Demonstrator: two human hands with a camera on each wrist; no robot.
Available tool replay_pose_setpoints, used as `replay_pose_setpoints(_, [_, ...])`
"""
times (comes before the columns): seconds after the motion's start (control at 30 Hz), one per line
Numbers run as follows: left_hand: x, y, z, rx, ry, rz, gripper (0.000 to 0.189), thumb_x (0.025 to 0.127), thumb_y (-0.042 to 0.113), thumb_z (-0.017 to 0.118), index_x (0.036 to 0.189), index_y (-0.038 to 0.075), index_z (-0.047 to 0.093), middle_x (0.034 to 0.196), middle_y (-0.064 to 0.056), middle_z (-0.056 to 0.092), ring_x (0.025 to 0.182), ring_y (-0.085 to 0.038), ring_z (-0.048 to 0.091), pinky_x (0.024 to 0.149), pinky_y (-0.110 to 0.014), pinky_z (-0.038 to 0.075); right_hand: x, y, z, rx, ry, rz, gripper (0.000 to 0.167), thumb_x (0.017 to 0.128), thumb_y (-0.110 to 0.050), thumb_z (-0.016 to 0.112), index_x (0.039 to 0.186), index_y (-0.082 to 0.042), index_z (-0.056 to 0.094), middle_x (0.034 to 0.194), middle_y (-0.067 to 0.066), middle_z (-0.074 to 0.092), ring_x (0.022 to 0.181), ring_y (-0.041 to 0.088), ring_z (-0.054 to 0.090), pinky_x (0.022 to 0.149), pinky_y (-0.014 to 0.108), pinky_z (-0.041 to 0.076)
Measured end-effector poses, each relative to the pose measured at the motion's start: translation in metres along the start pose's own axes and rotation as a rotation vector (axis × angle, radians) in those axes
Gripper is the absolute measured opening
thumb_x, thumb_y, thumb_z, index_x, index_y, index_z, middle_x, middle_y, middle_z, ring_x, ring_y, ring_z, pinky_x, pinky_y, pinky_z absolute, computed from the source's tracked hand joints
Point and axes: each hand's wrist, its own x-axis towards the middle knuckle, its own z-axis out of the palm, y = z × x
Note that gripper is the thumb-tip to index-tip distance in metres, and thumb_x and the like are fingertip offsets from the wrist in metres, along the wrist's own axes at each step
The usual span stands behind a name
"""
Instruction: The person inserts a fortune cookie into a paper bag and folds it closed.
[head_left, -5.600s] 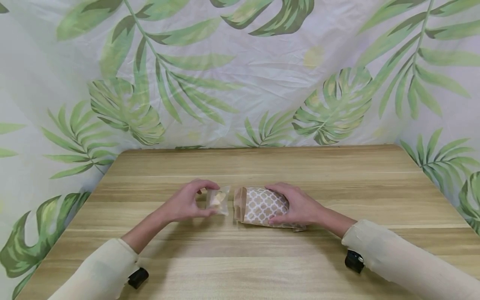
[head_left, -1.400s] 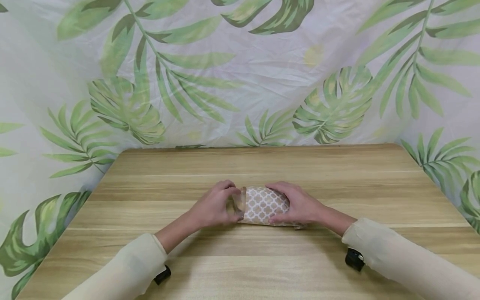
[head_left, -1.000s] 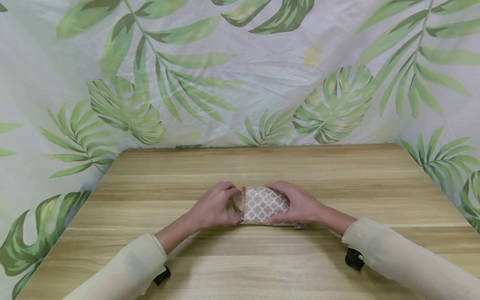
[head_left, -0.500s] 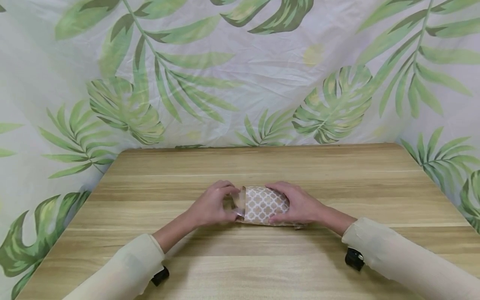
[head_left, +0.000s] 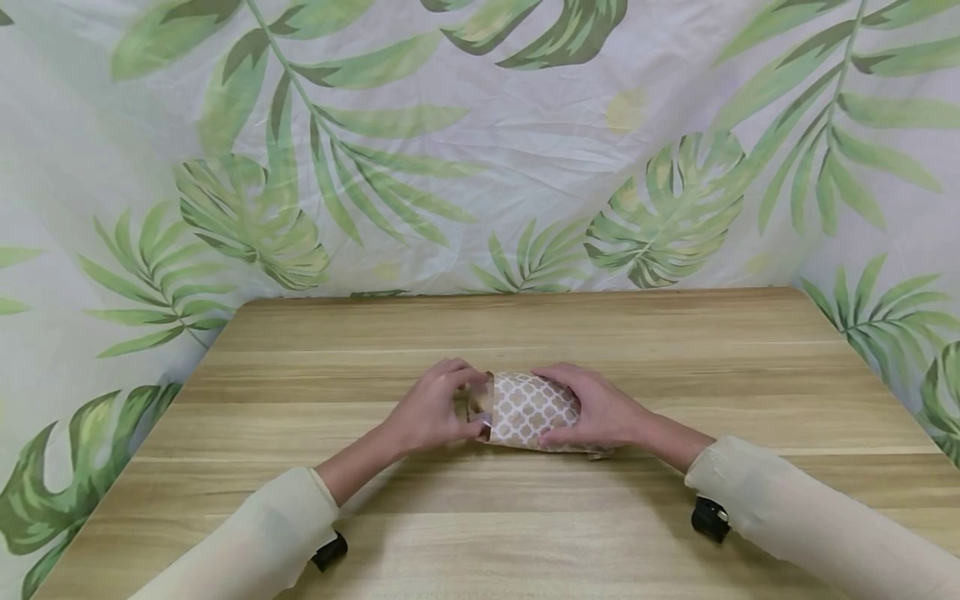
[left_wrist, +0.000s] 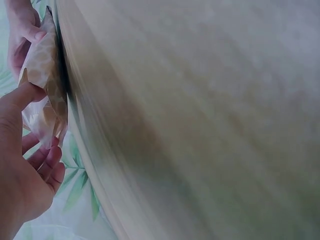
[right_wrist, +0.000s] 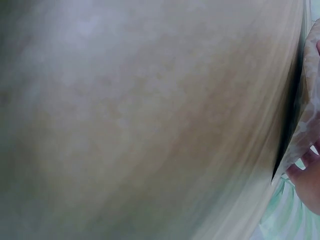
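A brown paper bag [head_left: 532,410] with a white lattice print lies on its side in the middle of the wooden table, its mouth towards the left. My right hand [head_left: 600,408] grips its closed end, thumb on the near side and fingers on the far side. At the mouth, my left hand [head_left: 431,408] pinches a small clear plastic packet [head_left: 481,402] with something pale yellow in it. In the left wrist view the packet [left_wrist: 40,120] sits partly inside the bag's mouth, with thumb and fingers at opposite edges. The right wrist view catches only the bag's end [right_wrist: 305,130] and some fingers.
The wooden table [head_left: 480,542] reaches back to a leaf-printed cloth [head_left: 525,167] that hangs behind it and at both sides. A black wrist camera [head_left: 330,552] hangs under the left sleeve, another camera [head_left: 709,518] under the right.
Over the earlier frames, my left hand has brought the packet rightward from beside the bag into its mouth. Lately it has shifted only slightly there. My right hand keeps its place on the bag.
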Motion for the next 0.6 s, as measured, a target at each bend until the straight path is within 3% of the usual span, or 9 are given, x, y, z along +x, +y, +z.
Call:
replay_pose_setpoints(0.17, [0.001,0.003,0.001,-0.054,0.012,-0.015,0.047,0.073,0.011,0.089,0.117,0.003,0.075,0.110,-0.005,0.069,0.099,-0.023,0.062,0.082,-0.038,0.056,0.000,0.000,0.000,0.014,0.007,-0.009,0.091,0.072,-0.038,0.095,0.146,-0.003,0.054,0.140,0.013,0.062,0.127,0.031,0.059,0.106,0.052,0.047])
replay_pose_setpoints(0.6, [0.009,0.018,0.002,-0.083,0.028,-0.080,0.043,0.072,0.010,0.085,0.113,0.000,0.076,0.108,-0.006,0.067,0.096,-0.021,0.060,0.079,-0.032,0.053,-0.002,0.001,-0.002,0.053,0.011,-0.026,0.088,0.075,-0.032,0.094,0.146,-0.001,0.054,0.142,0.015,0.061,0.130,0.033,0.057,0.107,0.054,0.046])
